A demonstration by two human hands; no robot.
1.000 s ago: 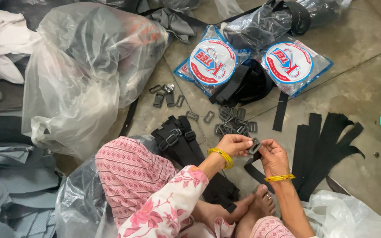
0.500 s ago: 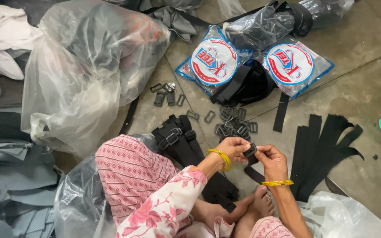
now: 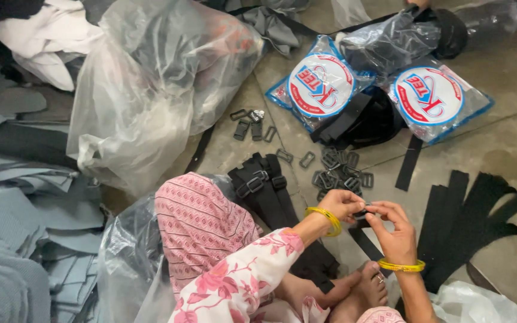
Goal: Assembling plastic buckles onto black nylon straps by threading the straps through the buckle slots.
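Note:
My left hand (image 3: 343,205) and my right hand (image 3: 394,230) meet over my feet, both pinching a small black plastic buckle (image 3: 361,210) with a black strap (image 3: 365,242) hanging from it. Each wrist wears a yellow bangle. Just beyond the hands lies a heap of loose black buckles (image 3: 336,170) on the floor. A stack of black straps fitted with buckles (image 3: 264,185) lies beside my left knee. Cut black strap pieces (image 3: 468,221) fan out to the right of my right hand.
A big clear plastic bag (image 3: 157,90) sits at the upper left. Two round-labelled blue packets (image 3: 321,84) (image 3: 432,96) lie at the top with black webbing between them. Grey fabric pieces (image 3: 13,239) pile up at the left. Another plastic bag (image 3: 486,305) is at the lower right.
The hands have stayed together on the buckle and strap, with the fingers shifting slightly. The view has drifted a little.

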